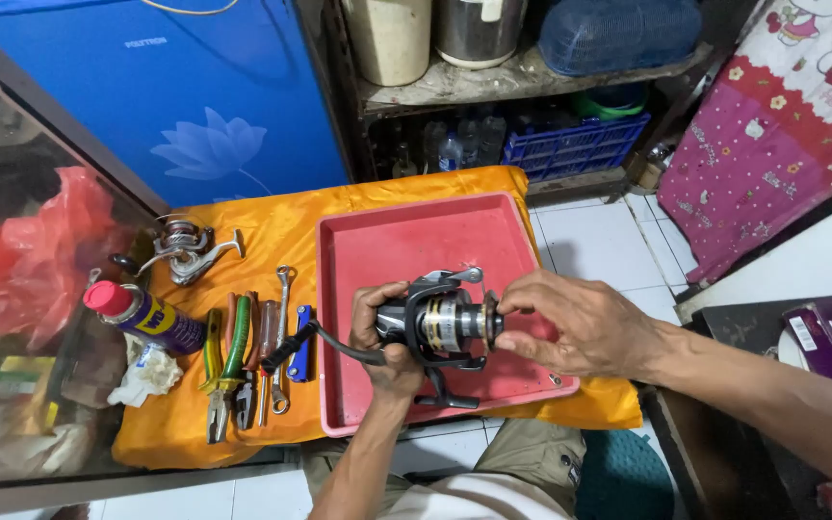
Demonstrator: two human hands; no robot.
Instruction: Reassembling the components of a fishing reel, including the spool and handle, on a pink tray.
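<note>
A black and silver fishing reel (440,323) is held over a red plastic tray (406,241). My left hand (382,342) grips the reel's body from behind, and the black crank handle (300,345) sticks out to the left. My right hand (580,323) pinches the knob at the front of the spool with its fingertips. The reel's foot points down toward the tray's near edge.
On the orange cloth (281,231) left of the tray lie a second silver reel (185,250), a blue spray can with a red cap (142,316), pliers (226,371), a wrench (282,327) and a crumpled rag (146,376). A blue cabinet (175,96) and a cluttered shelf (522,77) stand behind.
</note>
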